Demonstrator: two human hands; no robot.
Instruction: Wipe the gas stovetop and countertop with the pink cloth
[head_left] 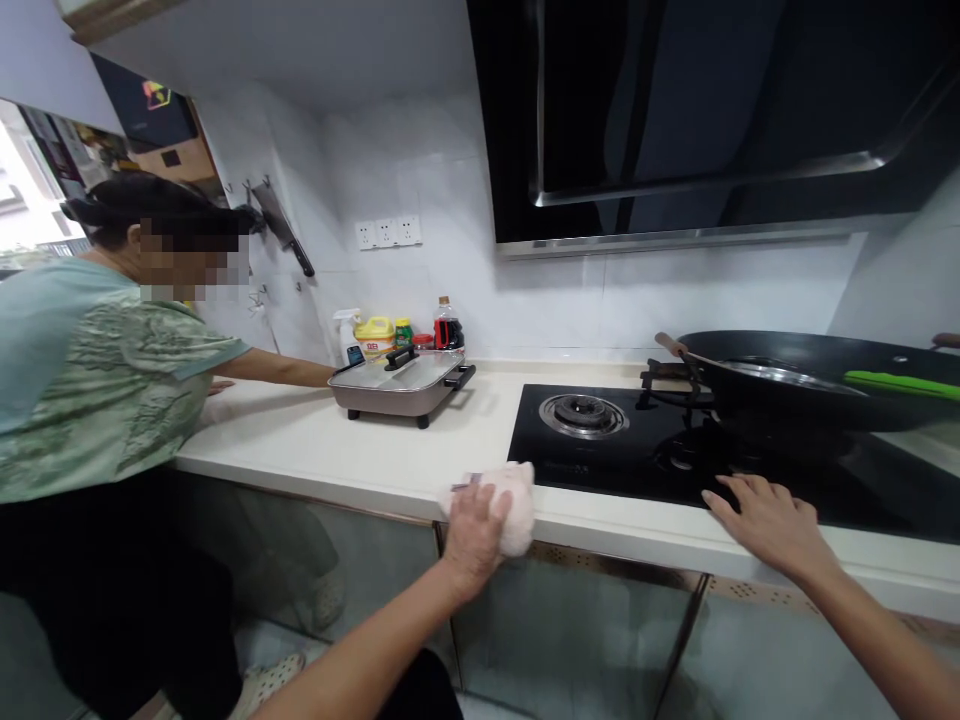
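Note:
My left hand (pixel 474 535) is closed on a pale pink cloth (pixel 517 510), pressed to the front edge of the white counter (pixel 360 465), just left of the stove. Part of the cloth hangs over that edge. To the right, my right hand (pixel 772 525) rests with fingers spread at the front rim of the black gas stove (pixel 592 465), holding nothing. The stove's left burner (pixel 583 415) is bare. Over the right side of the stove sits a large black wok (pixel 787 395), with a green-handled utensil (pixel 900 383) lying across it.
An electric pan (pixel 390 400) with a glass lid stands left on the counter, bottles (pixel 448 328) behind it. A co-worker (pixel 127 370) leans in from the left, one arm reaching behind the pan. A range hood (pixel 705 130) overhangs the stove; a cleaver (pixel 281 225) hangs on the wall.

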